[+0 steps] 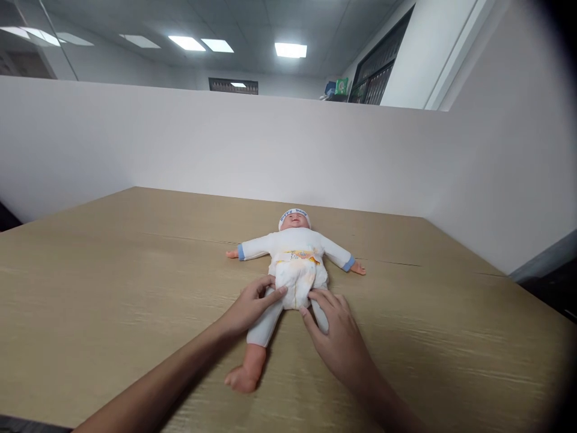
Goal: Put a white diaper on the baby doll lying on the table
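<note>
we see the baby doll (295, 252) lying face up at the table's (112, 288) middle, head toward 12 o'clock, diaper (297, 282) on. it looks light, with a soft body and stiff limbs, best gripped at the hips. our left hand (250, 307) reaches from 7 o'clock, fingers loosely spread on the diaper's edge; our right hand (338, 337) comes from 5 o'clock, flat and spread over the thigh, neither clasping anything.

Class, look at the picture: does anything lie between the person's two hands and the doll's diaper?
Nothing visible does. The left hand and right hand already touch the diaper on the doll lying face-up on the table.
</note>
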`<state>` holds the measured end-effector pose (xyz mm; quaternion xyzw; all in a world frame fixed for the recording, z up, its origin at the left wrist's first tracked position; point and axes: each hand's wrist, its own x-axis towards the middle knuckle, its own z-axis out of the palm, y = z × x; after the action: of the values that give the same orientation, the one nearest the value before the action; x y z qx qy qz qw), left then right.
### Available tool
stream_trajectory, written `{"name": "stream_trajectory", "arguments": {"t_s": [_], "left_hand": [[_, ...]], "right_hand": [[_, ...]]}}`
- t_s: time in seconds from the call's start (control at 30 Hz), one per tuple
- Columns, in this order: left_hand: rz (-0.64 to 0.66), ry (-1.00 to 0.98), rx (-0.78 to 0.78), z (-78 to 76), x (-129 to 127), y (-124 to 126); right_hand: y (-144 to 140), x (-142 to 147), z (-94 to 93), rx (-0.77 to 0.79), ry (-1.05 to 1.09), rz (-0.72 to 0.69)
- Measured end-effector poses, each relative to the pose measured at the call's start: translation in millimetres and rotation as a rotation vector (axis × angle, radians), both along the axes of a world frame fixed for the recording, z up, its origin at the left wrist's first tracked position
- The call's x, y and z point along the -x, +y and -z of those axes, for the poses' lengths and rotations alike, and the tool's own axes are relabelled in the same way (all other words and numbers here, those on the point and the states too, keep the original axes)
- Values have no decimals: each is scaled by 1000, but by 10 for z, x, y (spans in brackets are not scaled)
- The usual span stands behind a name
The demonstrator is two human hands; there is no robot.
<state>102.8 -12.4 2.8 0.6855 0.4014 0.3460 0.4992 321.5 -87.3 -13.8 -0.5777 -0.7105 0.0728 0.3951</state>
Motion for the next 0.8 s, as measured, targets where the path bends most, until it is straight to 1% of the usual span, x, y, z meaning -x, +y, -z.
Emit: {"name": "stream_trajectory", "arguments": {"t_s": [0.07, 0.13, 0.23, 0.33, 0.43, 0.53, 0.6, 0.73, 0.8], "left_hand": [[29, -81, 83, 16, -9, 16], [48, -132, 133, 37, -8, 33], [71, -167, 168, 47, 2, 49], [88, -192, 185, 21, 15, 58], [87, -180, 192, 3, 41, 83], [96, -185, 204, 21, 76, 114], [97, -178, 194, 37, 93, 122], [74, -96, 130, 26, 85, 97], [86, -112, 124, 16, 66, 82]], "right_hand": [[-9, 1, 34, -7, 10, -7], [-10, -2, 69, -6, 29, -17], [13, -9, 99, 14, 73, 15], [73, -26, 92, 69, 121, 49], [147, -60, 61, 121, 200, 42], [189, -106, 10, 155, 307, 36], [186, -140, -38, 204, 350, 59], [144, -191, -143, 263, 348, 91], [132, -199, -180, 265, 339, 76]]}}
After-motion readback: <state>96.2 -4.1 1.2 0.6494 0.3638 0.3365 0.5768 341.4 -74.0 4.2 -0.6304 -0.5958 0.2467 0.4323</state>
